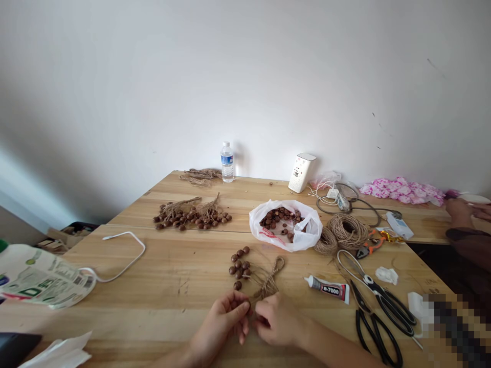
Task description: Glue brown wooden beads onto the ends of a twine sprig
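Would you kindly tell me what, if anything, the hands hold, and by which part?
The left hand apparently pinches a brown bead by its edge; for the right hand, I cannot tell.

The left grip largely hides a small brown piece; the left edge cuts the printed pouch; lettering on the far bottle is illegibly small.

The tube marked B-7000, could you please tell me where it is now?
In the head view, the tube lies on the wooden table, beyond and right of the right hand, just left of the nearer scissors.
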Action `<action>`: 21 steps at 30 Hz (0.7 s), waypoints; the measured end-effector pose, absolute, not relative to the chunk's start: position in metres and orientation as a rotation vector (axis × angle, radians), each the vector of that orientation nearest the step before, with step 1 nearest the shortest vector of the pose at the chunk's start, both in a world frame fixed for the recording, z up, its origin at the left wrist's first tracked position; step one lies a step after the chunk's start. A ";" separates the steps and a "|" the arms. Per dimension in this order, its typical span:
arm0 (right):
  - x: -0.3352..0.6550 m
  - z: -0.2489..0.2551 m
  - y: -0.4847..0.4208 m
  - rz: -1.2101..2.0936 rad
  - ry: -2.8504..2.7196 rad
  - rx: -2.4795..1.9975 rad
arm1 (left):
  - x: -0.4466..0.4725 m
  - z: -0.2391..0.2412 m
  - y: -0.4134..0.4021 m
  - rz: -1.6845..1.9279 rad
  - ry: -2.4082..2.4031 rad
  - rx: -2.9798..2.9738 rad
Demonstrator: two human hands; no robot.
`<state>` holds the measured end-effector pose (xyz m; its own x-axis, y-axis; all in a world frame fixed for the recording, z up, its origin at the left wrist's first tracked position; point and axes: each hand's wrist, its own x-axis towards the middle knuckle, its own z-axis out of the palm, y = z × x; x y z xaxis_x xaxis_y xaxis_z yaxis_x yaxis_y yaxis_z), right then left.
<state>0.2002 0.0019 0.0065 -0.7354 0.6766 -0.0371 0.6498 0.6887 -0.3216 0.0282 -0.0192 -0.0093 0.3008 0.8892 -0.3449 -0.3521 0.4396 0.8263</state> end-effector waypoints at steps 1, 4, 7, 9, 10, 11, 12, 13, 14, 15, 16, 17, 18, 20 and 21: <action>0.200 0.007 0.002 0.481 -2.809 -1.110 | 0.028 -0.009 -0.019 0.921 0.918 0.707; 0.200 0.008 0.002 0.473 -2.814 -1.110 | 0.028 -0.006 -0.019 0.920 0.923 0.702; 0.200 0.008 0.002 0.476 -2.808 -1.111 | 0.028 -0.006 -0.019 0.917 0.916 0.700; 0.200 0.008 0.002 0.477 -2.808 -1.121 | 0.028 -0.006 -0.019 0.920 0.911 0.700; 0.200 0.008 0.002 0.476 -2.809 -1.122 | 0.028 -0.007 -0.019 0.922 0.911 0.701; 0.200 0.008 0.002 0.478 -2.810 -1.120 | 0.028 -0.007 -0.019 0.924 0.911 0.702; 0.200 0.008 0.002 0.481 -2.810 -1.116 | 0.028 -0.007 -0.020 0.924 0.910 0.703; 0.200 0.008 0.002 0.485 -2.809 -1.112 | 0.028 -0.007 -0.020 0.924 0.909 0.702; 0.200 0.008 0.002 0.488 -2.808 -1.109 | 0.028 -0.006 -0.020 0.923 0.909 0.701; 0.200 0.008 0.002 0.489 -2.807 -1.108 | 0.028 -0.006 -0.020 0.922 0.909 0.700; 0.200 0.008 0.002 0.487 -2.806 -1.106 | 0.029 -0.005 -0.020 0.922 0.910 0.698; 0.200 0.008 0.002 0.482 -2.806 -1.105 | 0.029 -0.005 -0.020 0.923 0.912 0.698; 0.200 0.009 0.002 0.475 -2.806 -1.105 | 0.029 -0.005 -0.020 0.925 0.915 0.699; 0.200 0.010 0.001 0.466 -2.803 -1.108 | 0.029 -0.005 -0.019 0.932 0.914 0.697; 0.200 0.010 0.001 0.465 -2.802 -1.112 | 0.029 -0.006 -0.019 0.933 0.912 0.696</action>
